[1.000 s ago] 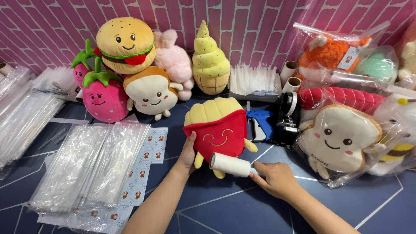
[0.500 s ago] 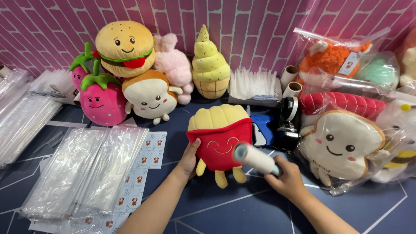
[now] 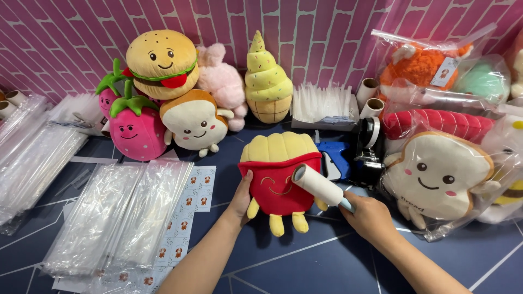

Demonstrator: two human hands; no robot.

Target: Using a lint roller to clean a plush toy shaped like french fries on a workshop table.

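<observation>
While the left hand (image 3: 241, 197) presses flat against the side of the red-and-yellow fries plush (image 3: 279, 177), thumb up along its edge, fingers look tucked behind it, so it props the toy upright rather than clamping it. Right hand (image 3: 371, 218) is closed around the pale blue handle of a lint roller (image 3: 317, 184); the white roll lies angled across the plush's front right side, touching the red fabric. Holding the toy braced from the left probably keeps it from sliding under the roller's push.

The fries plush sits on the dark blue tiled table (image 3: 327, 267), centre of view, yellow feet toward the camera.

Just right of it: a blue tool (image 3: 330, 161), partly hidden, beside a black tape dispenser (image 3: 369, 149). Further right a toast plush in a clear bag (image 3: 436, 177), with more bagged plush stacked behind it, likely finished pieces kept apart.

Left of the hands: a sheet of small stickers (image 3: 193, 198) and stacks of clear plastic bags (image 3: 117, 218), within easy reach.

Against the pink brick wall (image 3: 327, 32) stand unbagged toys in a row: burger plush (image 3: 162, 61), strawberry plush (image 3: 136, 126), bread plush (image 3: 195, 122), pink bunny plush (image 3: 223, 81), ice-cream cone plush (image 3: 267, 81). A pile of white plastic strips (image 3: 322, 103) and two cardboard cores (image 3: 370, 98) sit behind the dispenser.
</observation>
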